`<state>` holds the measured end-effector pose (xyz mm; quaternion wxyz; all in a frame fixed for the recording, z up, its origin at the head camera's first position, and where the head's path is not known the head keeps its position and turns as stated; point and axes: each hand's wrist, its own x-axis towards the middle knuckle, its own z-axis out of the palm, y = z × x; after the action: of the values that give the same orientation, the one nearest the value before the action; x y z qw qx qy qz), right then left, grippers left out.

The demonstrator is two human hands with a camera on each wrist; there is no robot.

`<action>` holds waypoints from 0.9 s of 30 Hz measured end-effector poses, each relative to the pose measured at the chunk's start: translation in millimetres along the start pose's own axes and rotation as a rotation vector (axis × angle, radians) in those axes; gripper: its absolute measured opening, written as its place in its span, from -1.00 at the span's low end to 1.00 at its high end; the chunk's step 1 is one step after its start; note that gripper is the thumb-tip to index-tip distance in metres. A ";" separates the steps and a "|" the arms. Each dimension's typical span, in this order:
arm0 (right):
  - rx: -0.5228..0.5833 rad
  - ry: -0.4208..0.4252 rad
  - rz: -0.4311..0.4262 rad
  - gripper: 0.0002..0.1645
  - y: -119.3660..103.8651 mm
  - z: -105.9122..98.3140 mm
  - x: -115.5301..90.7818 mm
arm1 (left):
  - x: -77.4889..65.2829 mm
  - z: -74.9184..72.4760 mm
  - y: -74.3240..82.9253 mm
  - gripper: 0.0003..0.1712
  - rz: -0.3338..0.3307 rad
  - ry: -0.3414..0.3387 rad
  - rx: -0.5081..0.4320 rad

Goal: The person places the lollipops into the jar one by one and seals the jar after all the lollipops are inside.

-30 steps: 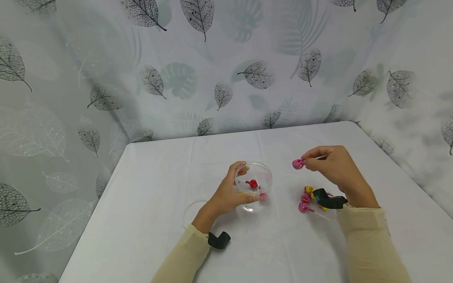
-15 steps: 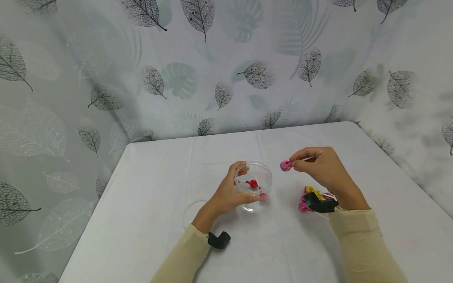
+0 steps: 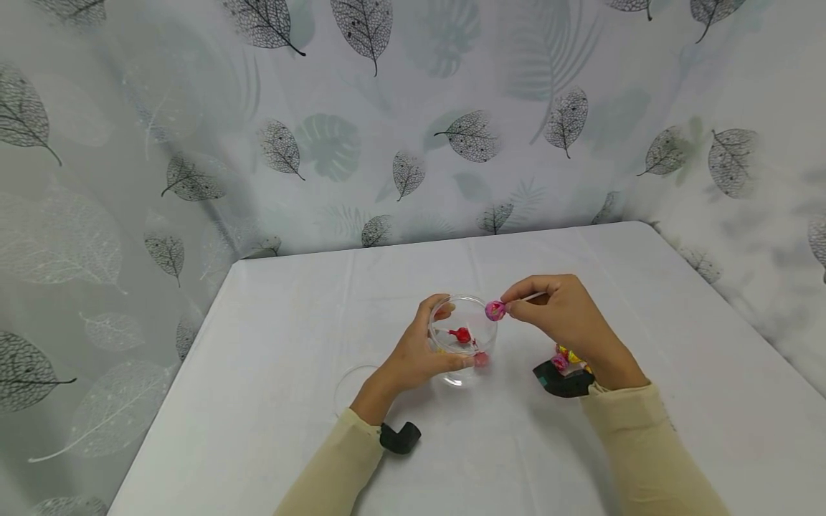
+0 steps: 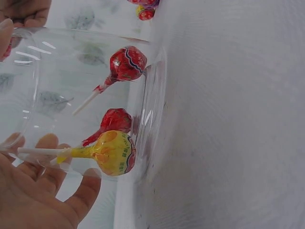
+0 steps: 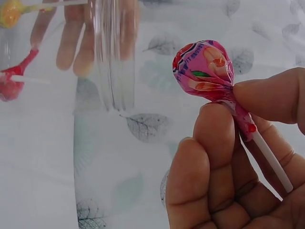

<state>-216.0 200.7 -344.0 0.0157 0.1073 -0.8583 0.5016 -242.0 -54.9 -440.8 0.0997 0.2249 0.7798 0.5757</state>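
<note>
My left hand [image 3: 416, 351] grips a clear round plastic jar [image 3: 461, 312] from its left side, fingers and thumb curved round the wall. Inside, at the bottom, lie two red lollipops [image 4: 127, 63] and a yellow lollipop [image 4: 114, 153]. In my right hand [image 3: 568, 319] a pink-wrapped lollipop [image 5: 205, 71] is pinched between thumb and fingers just below its candy ball. Its white stick [image 5: 271, 160] points back toward the palm. The candy ball is at the right edge of the jar's mouth in the head view.
Several wrapped lollipops [image 3: 560, 360] lie in a pile on the white table [image 3: 290, 315], partly hidden by the right wrist and its black camera mount [image 3: 561, 381]. A clear round lid [image 3: 351, 380] lies left of the jar, beside the left wrist. Leaf-patterned cloth [image 3: 413, 129] hangs behind.
My right hand has moved left and slightly down with the pink lollipop, from well right of the jar to its rim. The left hand and jar have stayed in place.
</note>
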 end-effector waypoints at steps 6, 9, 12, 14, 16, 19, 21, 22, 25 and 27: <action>0.037 -0.034 0.001 -0.85 -1.9 8.3 0.6 | 0.4 0.9 -0.3 0.16 -0.012 0.001 -0.014; 0.041 -0.051 -0.006 -0.86 -2.1 11.3 1.3 | 0.5 0.9 -0.3 0.15 -0.012 -0.002 -0.021; 0.054 -0.067 -0.016 -0.86 -1.9 12.9 1.7 | 0.3 0.7 0.0 0.17 -0.006 -0.003 -0.020; 0.057 -0.073 -0.027 -0.84 -1.4 13.4 2.3 | 0.2 0.5 -0.1 0.17 0.000 -0.003 -0.018; 0.050 -0.072 -0.032 -0.81 -0.7 13.5 2.7 | 0.0 0.3 -0.2 0.17 0.006 -0.003 -0.021; 0.022 -0.055 -0.039 -0.79 0.8 12.5 3.1 | 0.1 0.1 -0.3 0.14 0.007 0.000 -0.018; 0.008 -0.043 -0.043 -0.79 1.8 10.9 2.9 | 0.0 0.1 -0.1 0.14 0.003 0.004 -0.010; 0.001 -0.037 -0.042 -0.79 2.3 9.8 2.8 | 0.0 0.2 -0.1 0.15 0.000 0.006 -0.006; -0.017 -0.022 -0.044 -0.79 3.2 6.3 2.2 | 0.0 0.5 0.1 0.16 -0.008 0.012 0.006; -0.029 -0.011 -0.032 -0.80 3.8 3.9 2.0 | 0.1 0.7 0.2 0.16 -0.013 0.016 0.011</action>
<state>-218.4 198.8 -349.0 0.0205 0.1238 -0.8636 0.4883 -241.7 -54.2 -440.8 0.0959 0.2158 0.7852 0.5724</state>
